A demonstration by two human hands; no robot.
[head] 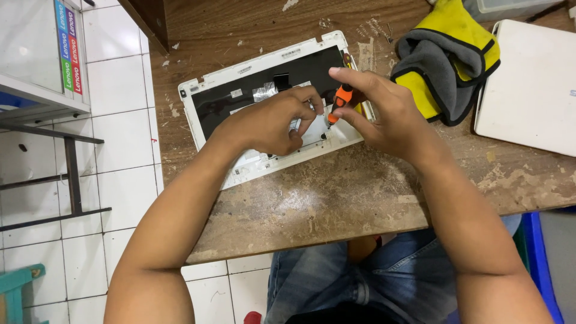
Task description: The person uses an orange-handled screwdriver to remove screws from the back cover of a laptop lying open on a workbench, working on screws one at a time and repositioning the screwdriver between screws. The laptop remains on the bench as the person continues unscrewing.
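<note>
The tip of the small orange-and-black screwdriver is covered by the fingers of the right hand, so its point of contact cannot be made out. The middle of the opened white plastic laptop shell is hidden beneath the left hand, and whatever is pinched there cannot be told. The closed white laptop is cut off by the right edge. The yellow-and-grey cloth and a grey box are cropped at the top. The worn wooden bench is cropped at the top and right.
</note>
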